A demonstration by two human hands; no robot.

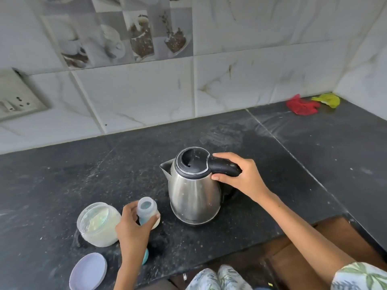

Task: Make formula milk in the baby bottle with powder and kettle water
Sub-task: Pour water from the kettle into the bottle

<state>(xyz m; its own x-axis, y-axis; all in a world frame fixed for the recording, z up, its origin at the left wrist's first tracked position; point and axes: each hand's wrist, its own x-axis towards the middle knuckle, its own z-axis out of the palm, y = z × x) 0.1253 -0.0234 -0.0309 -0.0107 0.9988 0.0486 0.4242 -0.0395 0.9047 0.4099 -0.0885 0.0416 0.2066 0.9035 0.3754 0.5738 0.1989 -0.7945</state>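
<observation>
A steel kettle (193, 195) with a black lid stands on the dark counter (62, 181), spout pointing left. My right hand (236, 176) is wrapped around its black handle. To the left, my left hand (134, 225) holds the small clear baby bottle (147, 210), which is open at the top and tilted slightly toward the kettle. An open glass jar of pale powder (98, 223) sits just left of the bottle. Its lilac lid (88, 272) lies near the front edge. A teal cap (145, 256) peeks out from behind my left wrist.
Tiled wall runs along the back, with a socket plate (16, 97) at the left. Red (302, 105) and yellow (327, 100) cloths lie in the far right corner. The counter's front edge drops off beside my right forearm, with brown cabinet below.
</observation>
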